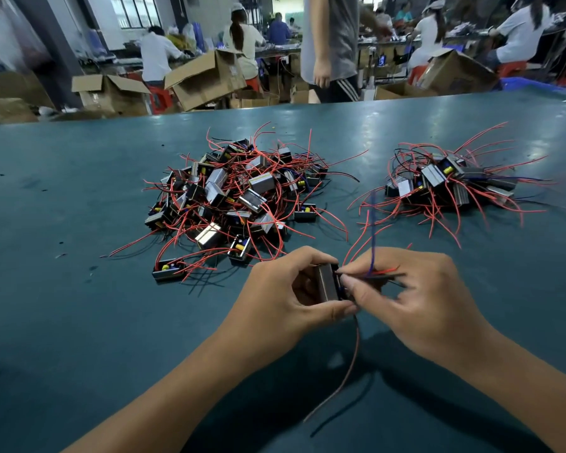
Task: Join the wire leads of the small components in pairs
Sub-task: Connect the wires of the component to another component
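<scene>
Head view looked down on a broad teal table (79,223), with cardboard boxes (206,78) and seated workers (156,55) beyond its far edge. On the table lay a large pile of small components (232,197) tangled in red leads, and a smaller pile (451,181) well apart to its right. Near the front edge, the left hand (285,289) curled its fingers and thumb around one dark boxy component (328,282). The right hand (415,289), touching it, pinched that component's wire leads (378,272), red and blue strands sticking up, blurred. One red lead (347,371) hung down from the component toward the viewer.
</scene>
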Demonstrator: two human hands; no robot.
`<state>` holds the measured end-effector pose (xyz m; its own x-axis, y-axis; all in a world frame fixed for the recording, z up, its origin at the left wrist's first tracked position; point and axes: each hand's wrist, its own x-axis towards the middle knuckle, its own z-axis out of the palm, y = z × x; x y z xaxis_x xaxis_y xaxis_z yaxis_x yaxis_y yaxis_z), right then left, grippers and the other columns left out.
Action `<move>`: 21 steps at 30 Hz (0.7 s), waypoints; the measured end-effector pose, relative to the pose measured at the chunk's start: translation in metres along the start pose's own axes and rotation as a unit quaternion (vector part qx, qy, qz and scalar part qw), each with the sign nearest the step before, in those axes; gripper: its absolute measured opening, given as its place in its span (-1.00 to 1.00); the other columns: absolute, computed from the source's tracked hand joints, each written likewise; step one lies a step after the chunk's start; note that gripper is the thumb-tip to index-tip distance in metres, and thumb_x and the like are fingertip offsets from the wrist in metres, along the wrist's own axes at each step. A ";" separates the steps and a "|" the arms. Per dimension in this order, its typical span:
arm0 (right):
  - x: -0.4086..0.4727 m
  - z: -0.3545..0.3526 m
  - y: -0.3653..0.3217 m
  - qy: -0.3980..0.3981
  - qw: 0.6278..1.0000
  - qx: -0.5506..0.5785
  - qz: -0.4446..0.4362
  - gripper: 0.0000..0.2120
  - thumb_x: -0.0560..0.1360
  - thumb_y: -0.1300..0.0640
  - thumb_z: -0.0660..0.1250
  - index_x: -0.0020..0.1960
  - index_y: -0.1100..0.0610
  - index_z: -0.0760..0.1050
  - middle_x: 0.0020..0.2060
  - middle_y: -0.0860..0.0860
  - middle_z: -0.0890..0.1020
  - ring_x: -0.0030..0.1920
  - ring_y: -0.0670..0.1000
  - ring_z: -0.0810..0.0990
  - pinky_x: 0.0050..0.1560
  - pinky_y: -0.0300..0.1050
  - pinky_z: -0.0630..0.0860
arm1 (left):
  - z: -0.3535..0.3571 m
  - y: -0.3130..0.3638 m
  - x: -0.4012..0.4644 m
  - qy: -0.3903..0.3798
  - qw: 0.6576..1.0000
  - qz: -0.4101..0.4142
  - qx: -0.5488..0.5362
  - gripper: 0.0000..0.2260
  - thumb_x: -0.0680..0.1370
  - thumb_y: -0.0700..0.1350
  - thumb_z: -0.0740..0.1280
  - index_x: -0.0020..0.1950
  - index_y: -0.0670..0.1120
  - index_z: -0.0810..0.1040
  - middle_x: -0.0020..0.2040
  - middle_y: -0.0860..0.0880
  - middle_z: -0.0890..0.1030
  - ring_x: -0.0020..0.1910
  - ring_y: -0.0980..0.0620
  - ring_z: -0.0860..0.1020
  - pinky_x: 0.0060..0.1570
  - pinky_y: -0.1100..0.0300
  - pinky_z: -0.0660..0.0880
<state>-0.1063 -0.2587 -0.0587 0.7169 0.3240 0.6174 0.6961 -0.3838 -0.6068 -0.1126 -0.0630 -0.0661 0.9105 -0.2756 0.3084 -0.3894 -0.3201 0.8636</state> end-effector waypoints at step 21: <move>0.019 -0.028 0.000 0.004 0.980 0.194 0.050 -0.69 0.44 0.10 0.38 0.18 0.05 0.52 0.01 0.02 0.66 0.05 0.06 0.63 0.09 -0.10 0.55 | -0.011 0.004 0.004 0.000 0.998 -0.016 -0.060 -0.59 0.34 -0.02 0.57 0.15 -0.03 0.61 -0.23 0.04 0.62 -0.21 0.14 0.55 -0.13 0.21 0.55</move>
<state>-0.0944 -0.2765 -0.0331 0.7832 0.2934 0.5482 0.5863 -0.0548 -0.8082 -0.1086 -0.0555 -0.0567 0.9222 -0.2677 0.2790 -0.3399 -0.2173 0.9150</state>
